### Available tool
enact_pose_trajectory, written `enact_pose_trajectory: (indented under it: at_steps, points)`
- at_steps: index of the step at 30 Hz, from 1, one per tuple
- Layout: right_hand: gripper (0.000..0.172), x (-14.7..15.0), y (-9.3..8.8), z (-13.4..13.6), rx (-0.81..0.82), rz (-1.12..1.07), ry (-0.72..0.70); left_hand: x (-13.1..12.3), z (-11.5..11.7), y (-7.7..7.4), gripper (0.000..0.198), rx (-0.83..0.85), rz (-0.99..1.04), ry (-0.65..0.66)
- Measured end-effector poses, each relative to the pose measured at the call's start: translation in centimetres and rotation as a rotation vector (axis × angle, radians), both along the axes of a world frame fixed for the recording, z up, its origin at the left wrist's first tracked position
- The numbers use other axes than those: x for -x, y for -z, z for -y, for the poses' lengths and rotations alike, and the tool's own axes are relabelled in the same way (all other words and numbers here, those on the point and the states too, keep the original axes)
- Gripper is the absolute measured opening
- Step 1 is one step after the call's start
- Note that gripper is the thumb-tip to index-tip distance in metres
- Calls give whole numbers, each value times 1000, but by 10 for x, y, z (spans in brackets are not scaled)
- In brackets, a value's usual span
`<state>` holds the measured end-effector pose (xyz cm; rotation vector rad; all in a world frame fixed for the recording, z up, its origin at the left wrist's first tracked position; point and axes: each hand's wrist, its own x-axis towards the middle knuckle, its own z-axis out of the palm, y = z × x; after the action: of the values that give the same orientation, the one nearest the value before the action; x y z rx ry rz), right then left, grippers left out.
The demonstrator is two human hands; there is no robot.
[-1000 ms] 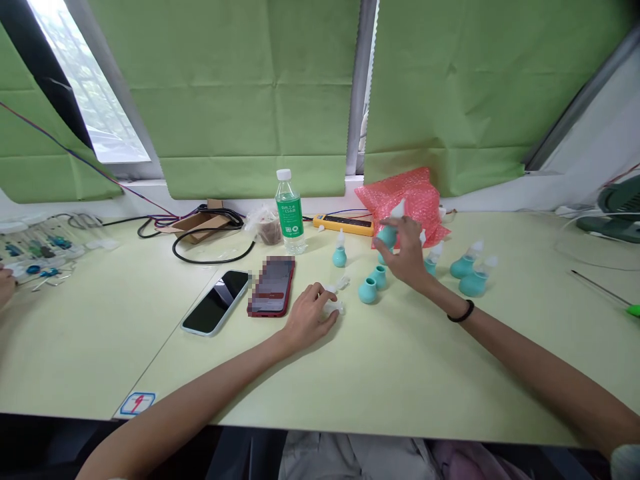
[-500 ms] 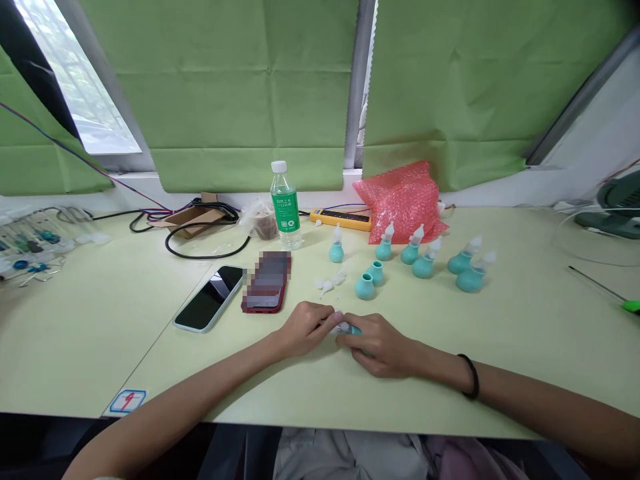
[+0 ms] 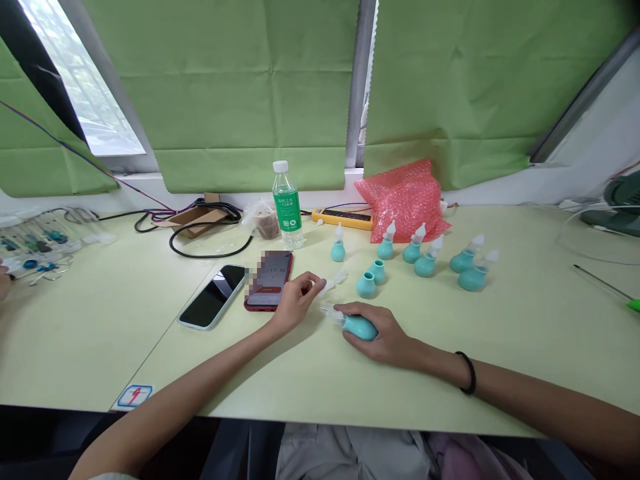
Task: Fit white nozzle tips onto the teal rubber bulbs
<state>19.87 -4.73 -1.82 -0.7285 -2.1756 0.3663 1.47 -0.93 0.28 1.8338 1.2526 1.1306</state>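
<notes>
My right hand [image 3: 383,337] is wrapped round a nasal aspirator [image 3: 359,327], a teal squeeze bulb with a clear neck piece pointing left, lying low over the table. My left hand [image 3: 299,300] reaches over the corner of the red phone, its thumb and forefinger pinched on a small white nozzle tip [image 3: 328,287]. Another clear piece [image 3: 341,277] lies just beyond it. Two open teal bulbs [image 3: 367,285] without tops stand past my right hand. Behind them, several aspirators [image 3: 425,265] fitted with clear necks and white tips stand in a loose group.
A black-screened phone [image 3: 213,297] and a red-cased phone [image 3: 269,280] lie left. At the back are a water bottle [image 3: 289,207], yellow tool [image 3: 343,219], pink bubble-wrap bag [image 3: 407,200] and black cable [image 3: 210,253]. A screwdriver [image 3: 605,285] lies right; another person's hand [image 3: 4,283] shows far left.
My left hand has left the aspirator and moved up and left to the loose tips. The right hand still holds the aspirator, now more visible. Another person's hand has appeared far left.
</notes>
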Motion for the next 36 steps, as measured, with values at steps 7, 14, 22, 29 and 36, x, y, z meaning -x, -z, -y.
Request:
enact_pose_trajectory:
  at_steps: [7, 14, 22, 29, 36]
  points:
    - [26, 2, -5, -3, 16, -80, 48, -1, 0, 4, 18, -141, -203, 40]
    - [29, 2, -3, -5, 19, -148, 165, -4, 16, -4, 26, -366, -274, 186]
    - [22, 2, -7, -7, 140, -246, 174, -9, 17, 8, 19, -536, -218, 275]
    - [18, 1, -5, -7, 425, -250, 139, -11, 18, 8, 16, -737, -142, 251]
    - [12, 8, -7, 0, 443, -386, 152, -8, 17, 11, 17, -1087, -407, 73]
